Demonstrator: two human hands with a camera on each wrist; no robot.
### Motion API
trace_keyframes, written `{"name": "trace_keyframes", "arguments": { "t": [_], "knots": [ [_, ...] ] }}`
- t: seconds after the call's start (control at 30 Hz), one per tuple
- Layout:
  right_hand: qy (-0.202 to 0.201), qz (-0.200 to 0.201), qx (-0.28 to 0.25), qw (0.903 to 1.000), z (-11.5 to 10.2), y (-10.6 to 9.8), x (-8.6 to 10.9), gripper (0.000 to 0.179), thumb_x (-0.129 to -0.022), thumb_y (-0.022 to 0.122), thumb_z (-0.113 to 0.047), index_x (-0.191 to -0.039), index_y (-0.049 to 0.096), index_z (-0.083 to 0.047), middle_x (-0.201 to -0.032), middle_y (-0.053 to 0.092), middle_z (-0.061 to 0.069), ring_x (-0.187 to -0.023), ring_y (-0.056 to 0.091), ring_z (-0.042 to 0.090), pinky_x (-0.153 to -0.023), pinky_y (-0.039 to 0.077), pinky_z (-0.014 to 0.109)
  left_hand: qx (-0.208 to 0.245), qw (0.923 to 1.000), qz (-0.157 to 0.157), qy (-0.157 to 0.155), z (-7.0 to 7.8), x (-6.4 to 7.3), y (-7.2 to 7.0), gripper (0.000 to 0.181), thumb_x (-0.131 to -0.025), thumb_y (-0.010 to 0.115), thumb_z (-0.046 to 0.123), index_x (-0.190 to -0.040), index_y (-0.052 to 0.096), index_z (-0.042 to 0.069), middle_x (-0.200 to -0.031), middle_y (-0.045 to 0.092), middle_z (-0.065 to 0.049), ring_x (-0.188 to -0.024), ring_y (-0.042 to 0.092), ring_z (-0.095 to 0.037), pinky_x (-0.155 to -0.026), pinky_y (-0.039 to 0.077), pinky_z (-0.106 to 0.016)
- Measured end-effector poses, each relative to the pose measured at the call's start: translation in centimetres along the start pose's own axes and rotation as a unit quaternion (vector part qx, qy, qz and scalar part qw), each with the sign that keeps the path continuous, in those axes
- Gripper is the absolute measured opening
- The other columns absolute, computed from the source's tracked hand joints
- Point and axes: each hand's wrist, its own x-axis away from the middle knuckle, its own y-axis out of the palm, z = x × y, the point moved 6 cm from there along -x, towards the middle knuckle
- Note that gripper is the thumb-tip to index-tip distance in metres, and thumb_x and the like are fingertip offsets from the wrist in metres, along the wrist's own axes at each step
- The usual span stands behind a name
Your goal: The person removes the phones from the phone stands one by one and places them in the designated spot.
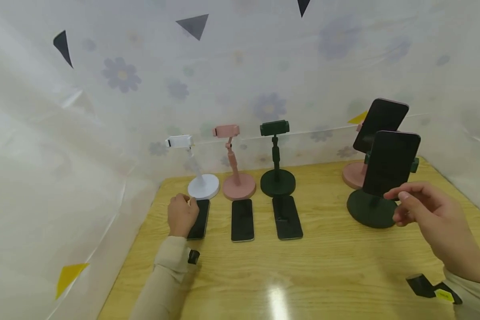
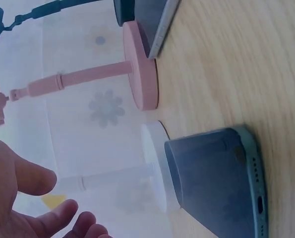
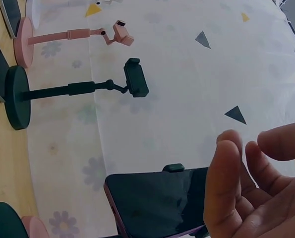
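Beside the leftmost black phone (image 1: 202,218), which lies flat on the table, is my left hand (image 1: 181,215). The left wrist view shows this hand (image 2: 16,193) with loosely bent fingers and nothing in them, apart from the phone (image 2: 211,173). Just behind that phone stands a white phone stand (image 1: 204,186). On the right, my right hand (image 1: 438,218) hovers by the lower corner of a phone (image 1: 392,162) clamped upright in a dark green stand (image 1: 370,213). Its thumb and fingers are loosely bent and empty in the right wrist view; whether they touch the phone is unclear.
A pink stand (image 1: 240,186) and another dark green stand (image 1: 278,183) have phones (image 1: 242,220) (image 1: 288,218) lying before them. Behind the clamped phone, a second pink stand (image 1: 352,174) holds another phone (image 1: 382,122). A patterned sheet (image 1: 240,66) hangs behind the table.
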Motion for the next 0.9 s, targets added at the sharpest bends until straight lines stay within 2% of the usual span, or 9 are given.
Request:
{"name": "trace_keyframes", "arguments": {
  "t": [0.07, 0.23, 0.33, 0.47, 0.6, 0.7, 0.83, 0.9],
  "knots": [
    [-0.005, 0.03, -0.019, 0.9994, 0.0, -0.6, -0.2, 0.013, -0.103, 0.049, -0.007, -0.113, 0.057, -0.008, -0.104, 0.067, -0.012, -0.072, 0.06, 0.009, -0.06, 0.051, 0.018, 0.003, 1.0, -0.001, 0.006, 0.5, 0.1, 0.0, 0.037, -0.098, 0.051, 0.024, -0.116, 0.06, -0.007, -0.113, 0.06, -0.026, -0.101, 0.057, -0.043, -0.082, 0.048, -0.054],
    [-0.023, 0.094, 0.027, 0.995, -0.5, -1.6, -0.8, 0.013, -0.103, 0.048, -0.007, -0.11, 0.058, -0.011, -0.103, 0.064, -0.015, -0.08, 0.057, 0.003, -0.06, 0.049, 0.013, 0.001, 0.9997, 0.009, 0.022, 1.0, 0.8, 0.0, 0.028, -0.098, 0.053, 0.022, -0.103, 0.062, -0.004, -0.1, 0.061, -0.022, -0.09, 0.056, -0.035, -0.077, 0.046, -0.047],
    [-0.014, 0.139, 0.051, 0.9889, -0.6, -2.1, -1.1, 0.014, -0.103, 0.049, -0.008, -0.108, 0.059, -0.017, -0.103, 0.061, -0.016, -0.084, 0.055, 0.001, -0.062, 0.048, 0.008, 0.018, 0.9989, 0.011, 0.042, 1.7, 1.3, -0.1, 0.025, -0.097, 0.055, 0.021, -0.1, 0.063, -0.002, -0.098, 0.061, -0.02, -0.089, 0.057, -0.033, -0.077, 0.046, -0.046],
    [0.025, 0.217, 0.046, 0.9747, -0.1, -2.9, -1.4, 0.016, -0.102, 0.051, -0.007, -0.106, 0.059, -0.02, -0.099, 0.057, -0.012, -0.085, 0.056, 0.001, -0.066, 0.047, 0.005, 0.049, 0.9965, 0.007, 0.068, 2.9, 2.2, -0.3, 0.024, -0.097, 0.058, 0.02, -0.103, 0.063, -0.002, -0.101, 0.063, -0.019, -0.091, 0.058, -0.032, -0.082, 0.047, -0.045],
    [0.043, 0.276, -0.001, 0.9604, 0.8, -3.4, -1.8, 0.017, -0.1, 0.052, -0.005, -0.105, 0.058, -0.02, -0.097, 0.054, -0.008, -0.085, 0.054, 0.004, -0.068, 0.046, 0.005, 0.069, 0.9935, 0.001, 0.091, 4.1, 3.0, -0.5, 0.022, -0.097, 0.058, 0.019, -0.105, 0.064, 0.0, -0.099, 0.063, -0.016, -0.087, 0.058, -0.027, -0.079, 0.047, -0.042],
    [0.026, 0.263, -0.088, 0.9605, 2.0, -3.2, -2.3, 0.013, -0.101, 0.052, -0.007, -0.108, 0.056, -0.017, -0.101, 0.054, -0.004, -0.09, 0.054, 0.006, -0.072, 0.047, 0.005, 0.074, 0.9918, -0.004, 0.105, 4.8, 3.4, -0.5, 0.02, -0.097, 0.058, 0.018, -0.105, 0.064, 0.001, -0.097, 0.062, -0.014, -0.083, 0.056, -0.024, -0.076, 0.045, -0.038],
    [0.011, 0.199, -0.213, 0.9565, 3.9, -2.9, -2.8, 0.01, -0.104, 0.048, -0.016, -0.111, 0.054, -0.011, -0.108, 0.055, -0.001, -0.097, 0.055, 0.008, -0.076, 0.049, 0.008, 0.073, 0.9904, -0.015, 0.116, 5.2, 3.9, -0.5, 0.018, -0.098, 0.057, 0.017, -0.106, 0.063, 0.002, -0.095, 0.061, -0.013, -0.081, 0.055, -0.022, -0.072, 0.044, -0.033],
    [0.012, 0.165, -0.247, 0.9546, 4.9, -2.9, -3.0, 0.015, -0.106, 0.045, -0.019, -0.113, 0.053, -0.009, -0.11, 0.055, -0.001, -0.098, 0.057, 0.008, -0.077, 0.05, 0.009, 0.072, 0.9904, -0.021, 0.116, 5.3, 4.0, -0.4, 0.018, -0.098, 0.057, 0.017, -0.106, 0.063, 0.002, -0.095, 0.061, -0.013, -0.081, 0.055, -0.022, -0.072, 0.043, -0.032]
  ]
}}
